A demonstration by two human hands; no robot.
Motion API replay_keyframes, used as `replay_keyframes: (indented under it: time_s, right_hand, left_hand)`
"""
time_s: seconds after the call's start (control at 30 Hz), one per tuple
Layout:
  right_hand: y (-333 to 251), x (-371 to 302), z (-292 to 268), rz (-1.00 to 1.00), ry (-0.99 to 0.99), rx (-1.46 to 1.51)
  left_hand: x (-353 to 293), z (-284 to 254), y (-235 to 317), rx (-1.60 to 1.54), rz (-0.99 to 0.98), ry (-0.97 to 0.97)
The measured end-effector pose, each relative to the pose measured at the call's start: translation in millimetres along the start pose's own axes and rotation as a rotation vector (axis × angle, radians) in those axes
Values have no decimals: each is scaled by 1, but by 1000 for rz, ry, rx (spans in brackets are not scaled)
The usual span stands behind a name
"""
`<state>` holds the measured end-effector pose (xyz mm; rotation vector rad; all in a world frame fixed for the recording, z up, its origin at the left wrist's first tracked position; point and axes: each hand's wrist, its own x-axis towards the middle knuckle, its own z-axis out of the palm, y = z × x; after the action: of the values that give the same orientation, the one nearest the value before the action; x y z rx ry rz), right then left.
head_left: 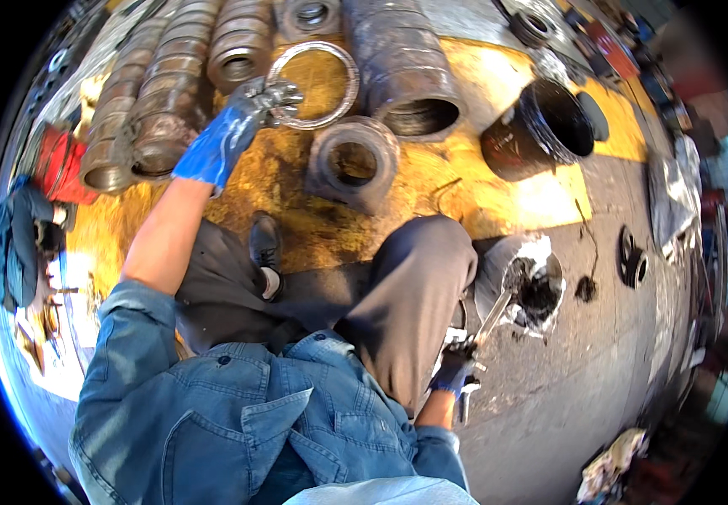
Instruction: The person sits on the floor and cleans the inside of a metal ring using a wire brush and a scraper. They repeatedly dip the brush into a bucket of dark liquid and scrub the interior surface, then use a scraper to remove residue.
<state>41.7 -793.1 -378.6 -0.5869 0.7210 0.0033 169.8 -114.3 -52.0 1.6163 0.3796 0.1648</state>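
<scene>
My left hand (259,109), in a blue glove with blackened fingers, is closed on the left side of a shiny metal ring (352,84). The ring hangs over the yellow floor sheet, near a thick round steel collar (385,172) that sits on it. Low at the right, beside my knee, my right hand (456,368), also blue-gloved, is closed round a narrow stick-like tool (492,318). This tool slants up to an opened pail (492,273) with white-smeared edges and black grease (540,295) inside. The exact shape of its tip cannot be made out.
Long ribbed metal cylinders (174,93) lie beyond my left hand. A wider cylinder (397,59) lies ahead. A dark open drum (519,139) stands at the right, with small black rings (635,263) farther out. A red container (61,164) stands at the left.
</scene>
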Motion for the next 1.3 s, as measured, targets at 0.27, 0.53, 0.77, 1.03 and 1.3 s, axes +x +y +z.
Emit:
replay_keyframes:
  time_s: [0.27, 0.53, 0.77, 1.03, 1.3]
  right_hand:
    - [13, -79, -33, -55, 148, -31]
    - [-58, -21, 156, -248, -387, -260]
    - [-99, -93, 435, 142, -894, -192]
    - [-9, -147, 550, 408, -752, -809]
    - [21, -129, 566, 450, -700, -644]
  left_hand:
    - [0, 36, 16, -237, -69, -10]
    - [6, 42, 20, -410, -23, -79]
    - [17, 44, 17, -542, -3, -160]
    - [4, 56, 36, -309, 33, -45]
    - [6, 79, 33, -280, 163, -75]
